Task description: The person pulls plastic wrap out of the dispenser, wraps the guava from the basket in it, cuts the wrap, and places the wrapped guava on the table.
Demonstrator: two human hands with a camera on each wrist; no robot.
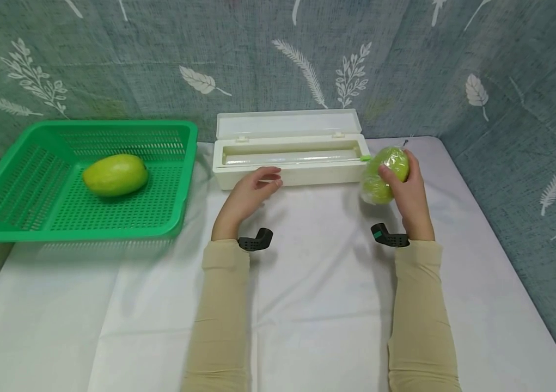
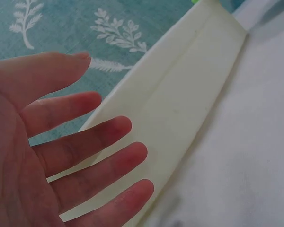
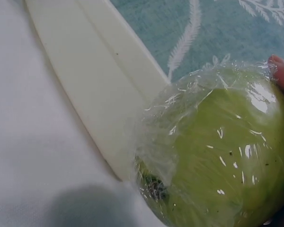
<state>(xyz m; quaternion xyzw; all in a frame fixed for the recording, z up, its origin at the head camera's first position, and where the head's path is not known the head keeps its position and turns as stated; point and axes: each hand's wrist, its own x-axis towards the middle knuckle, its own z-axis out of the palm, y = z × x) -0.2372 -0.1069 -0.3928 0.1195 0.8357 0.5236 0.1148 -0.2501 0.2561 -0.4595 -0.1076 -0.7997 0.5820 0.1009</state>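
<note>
My right hand (image 1: 407, 188) holds a yellow-green fruit (image 1: 386, 169) wrapped in clear cling film, just off the right end of a white cling film dispenser (image 1: 289, 177). In the right wrist view the film wrinkles over the fruit (image 3: 227, 156), and a dark scar shows at its lower left. The dispenser's lid (image 1: 287, 125) stands raised, and a film roll (image 1: 289, 158) lies inside. In front of the box is my left hand (image 1: 248, 198), holding nothing; its fingers (image 2: 118, 158) are spread and fairly straight in the left wrist view. Whether they touch the box I cannot tell.
A green plastic basket (image 1: 177, 218) stands at the left with one unheld yellow-green fruit (image 1: 116, 175) in it. A small green slider (image 1: 365, 158) sits at the dispenser's right end. White cloth (image 1: 317, 305) covers the table, and patterned grey-green fabric (image 1: 258, 60) hangs behind it.
</note>
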